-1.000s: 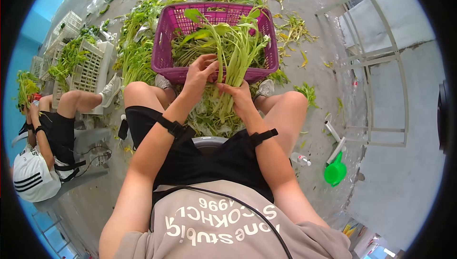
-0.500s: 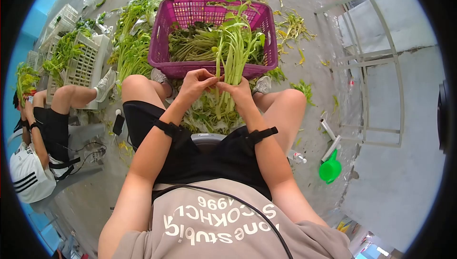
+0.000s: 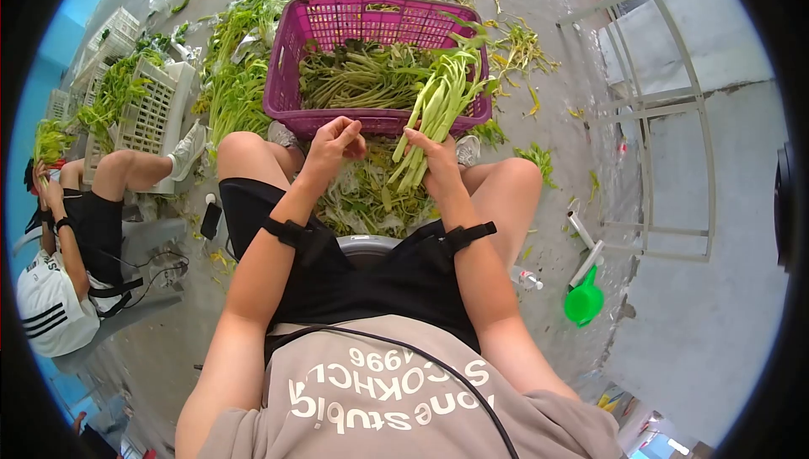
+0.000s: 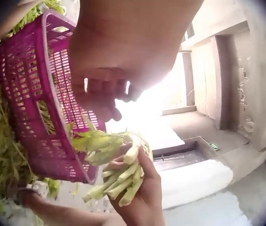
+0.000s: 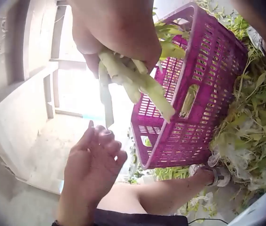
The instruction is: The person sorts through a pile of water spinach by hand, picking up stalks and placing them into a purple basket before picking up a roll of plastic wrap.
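Observation:
My right hand (image 3: 440,160) grips a bunch of leafy green stems (image 3: 445,105) by its lower part, with the leafy tops leaning up and right over the purple basket (image 3: 278,105). In the left wrist view several pale cut stem ends (image 4: 126,181) stick out past the thumb. My left hand (image 3: 333,151) hovers to the left of the bunch, apart from it. Its fingers are loosely curled with nothing between them, as the right wrist view shows of the left hand (image 5: 95,157). More green stems (image 3: 358,80) lie inside the basket.
Loose leaves and trimmings (image 3: 371,193) lie between my feet. Heaps of greens (image 3: 232,96) sit left of the basket, yellowed stems (image 3: 522,46) right of it. Another person (image 3: 59,290) sits far left by pale crates (image 3: 152,118). A green scoop (image 3: 584,299) lies on the right.
The left hand has come away from the stems and drawn back left. My right hand has shifted slightly right, and the bunch now tilts to the right over the basket's corner.

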Tool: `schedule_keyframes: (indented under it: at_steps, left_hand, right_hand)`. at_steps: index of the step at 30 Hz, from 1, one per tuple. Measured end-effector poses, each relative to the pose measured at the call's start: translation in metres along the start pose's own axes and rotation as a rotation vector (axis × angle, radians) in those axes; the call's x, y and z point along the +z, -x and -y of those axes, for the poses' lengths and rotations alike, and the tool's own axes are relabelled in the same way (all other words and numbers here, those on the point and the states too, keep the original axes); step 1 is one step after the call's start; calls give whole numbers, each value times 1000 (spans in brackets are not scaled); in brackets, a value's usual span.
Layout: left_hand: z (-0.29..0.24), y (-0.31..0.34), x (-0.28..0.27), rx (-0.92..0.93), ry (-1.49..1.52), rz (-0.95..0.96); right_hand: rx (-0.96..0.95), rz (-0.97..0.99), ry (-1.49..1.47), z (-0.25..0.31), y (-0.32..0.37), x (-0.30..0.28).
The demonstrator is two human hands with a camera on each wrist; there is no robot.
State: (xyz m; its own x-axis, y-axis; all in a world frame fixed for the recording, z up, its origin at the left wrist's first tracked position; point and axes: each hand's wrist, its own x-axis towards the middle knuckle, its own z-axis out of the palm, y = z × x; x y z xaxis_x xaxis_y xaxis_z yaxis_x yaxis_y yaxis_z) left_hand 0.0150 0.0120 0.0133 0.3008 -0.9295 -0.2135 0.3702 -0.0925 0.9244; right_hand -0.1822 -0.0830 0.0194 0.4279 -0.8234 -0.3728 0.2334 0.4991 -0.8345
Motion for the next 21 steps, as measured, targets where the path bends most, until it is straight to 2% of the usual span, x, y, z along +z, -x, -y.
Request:
schedule_keyframes:
  at_steps: [2, 3, 6, 8, 10, 14, 16, 18, 21]
  left_hand:
    - [-6, -1, -19, -237, -296, 190]
    - [-8, 2, -16, -235, -297, 183]
    - [-6, 11, 7, -102, -385, 161]
    - [-8, 15, 17, -62, -365, 215]
    - [-11, 18, 25, 96, -468, 321]
    - [-4, 18, 19, 78, -478, 260]
    - [-8, 18, 19, 55, -492, 222]
    - [-6, 15, 21, 194, -660, 192]
    - [4, 11, 22, 326, -720, 150]
  right_hand:
    - [-8, 30, -1, 3, 1, 1]
    - [-33, 68, -41, 3, 1, 1]
    - [-73, 93, -103, 0, 5, 7]
    - [-50, 121, -128, 6, 12, 14]
    - [-57, 126, -109, 3, 11, 12]
    - [-79, 109, -67, 1, 12, 17]
    - [-36, 177, -109, -1, 9, 14]
    - [20, 119, -138, 0, 10, 12]
    - [102, 99, -206, -9, 3, 3]
